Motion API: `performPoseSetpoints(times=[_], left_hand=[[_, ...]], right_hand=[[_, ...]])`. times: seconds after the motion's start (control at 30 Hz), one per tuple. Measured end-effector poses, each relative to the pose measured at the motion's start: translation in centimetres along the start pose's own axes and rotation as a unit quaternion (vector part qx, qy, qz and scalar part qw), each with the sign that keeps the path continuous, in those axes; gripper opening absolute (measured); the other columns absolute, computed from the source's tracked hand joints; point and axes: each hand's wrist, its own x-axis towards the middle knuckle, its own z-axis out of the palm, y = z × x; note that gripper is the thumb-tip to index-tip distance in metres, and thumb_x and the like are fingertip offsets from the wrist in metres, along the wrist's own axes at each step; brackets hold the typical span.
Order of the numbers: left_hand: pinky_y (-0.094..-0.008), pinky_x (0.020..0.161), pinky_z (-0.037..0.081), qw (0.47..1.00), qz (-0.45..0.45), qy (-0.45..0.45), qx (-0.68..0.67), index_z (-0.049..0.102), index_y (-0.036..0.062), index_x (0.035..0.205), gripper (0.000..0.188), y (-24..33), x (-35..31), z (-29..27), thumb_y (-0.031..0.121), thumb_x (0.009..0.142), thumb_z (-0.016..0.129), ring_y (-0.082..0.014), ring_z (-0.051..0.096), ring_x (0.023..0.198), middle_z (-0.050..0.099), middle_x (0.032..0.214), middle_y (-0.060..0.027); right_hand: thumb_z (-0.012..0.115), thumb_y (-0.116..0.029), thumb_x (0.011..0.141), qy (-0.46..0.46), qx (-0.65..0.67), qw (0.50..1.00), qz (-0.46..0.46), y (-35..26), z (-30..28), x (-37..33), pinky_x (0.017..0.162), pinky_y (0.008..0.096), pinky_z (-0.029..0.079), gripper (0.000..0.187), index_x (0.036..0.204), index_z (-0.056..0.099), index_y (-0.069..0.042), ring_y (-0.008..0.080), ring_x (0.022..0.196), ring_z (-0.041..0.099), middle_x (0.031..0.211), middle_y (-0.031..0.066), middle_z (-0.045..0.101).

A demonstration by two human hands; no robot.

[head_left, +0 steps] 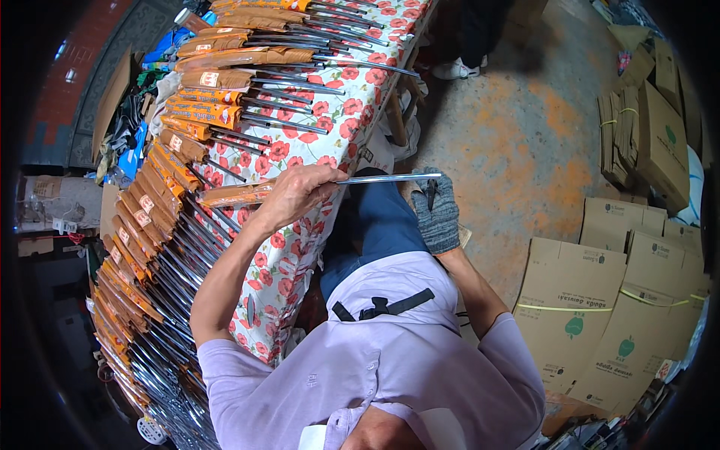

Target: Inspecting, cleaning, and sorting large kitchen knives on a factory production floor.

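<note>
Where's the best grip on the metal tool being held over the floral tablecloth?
Probably the orange-wrapped handle, coming from the table side: it's thicker than the thin shiny shaft. The bare left hand grips where handle meets shaft; the gloved right hand steadies the far tip.

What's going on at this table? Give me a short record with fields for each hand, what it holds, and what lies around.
Left hand: bare left hand grips a long tool with an orange-wrapped handle and shiny metal shaft
Right hand: right hand in a grey knitted glove holds the shaft's far end
Table: poppy-patterned tablecloth
On table: row of similar orange-handled metal tools
Floor: flattened brown cardboard boxes
</note>
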Motion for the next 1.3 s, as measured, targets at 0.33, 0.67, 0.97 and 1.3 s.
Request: performPoseSetpoints(times=[0.33,0.67,0.97,1.3], left_hand=[[-0.0379,0.071,0.053,0.999,0.038,0.02,0.011,0.069,0.0038,0.113,0.026,-0.2,0.0,0.2,0.004,0.087,0.07,-0.0274,0.067,0.08,0.067,0.085,-0.0097],[-0.0377,0.07,0.052,0.999,0.041,0.024,0.003,0.068,0.0044,0.115,0.028,-0.1,-0.2,0.2,0.003,0.088,0.069,-0.0264,0.066,0.077,0.067,0.082,-0.0095],[-0.0376,0.07,0.052,1.0,0.028,0.011,-0.004,0.067,0.0045,0.119,0.03,-0.4,-0.3,0.3,0.002,0.088,0.068,-0.0267,0.066,0.077,0.067,0.082,-0.01],[-0.0389,0.071,0.053,0.999,0.023,0.017,-0.021,0.068,0.0063,0.118,0.028,-0.5,-0.6,0.4,0.005,0.09,0.068,-0.0276,0.067,0.079,0.069,0.086,-0.0098]], right_hand=[[0.072,-0.007,0.09,-0.006,-0.032,0.999,-0.013,-0.3,-0.1,0.4,0.107,0.0336,0.044,0.06,0.141,0.042,-0.001,0.0247,0.123,0.058,0.131,0.017,0.058],[0.071,-0.009,0.091,0.026,-0.05,0.997,-0.051,-1.0,-0.1,0.9,0.097,0.0336,0.05,0.048,0.133,0.049,-0.001,0.0245,0.109,0.065,0.118,0.0148,0.066],[0.072,-0.012,0.089,0.036,-0.098,0.992,-0.071,-0.7,-0.3,1.0,0.089,0.0341,0.053,0.045,0.127,0.052,-0.001,0.025,0.1,0.068,0.107,0.0156,0.068],[0.073,-0.013,0.086,0.046,-0.165,0.981,-0.086,-1.2,-0.2,1.1,0.076,0.0372,0.053,0.033,0.113,0.058,-0.003,0.029,0.082,0.068,0.091,0.0156,0.068]])
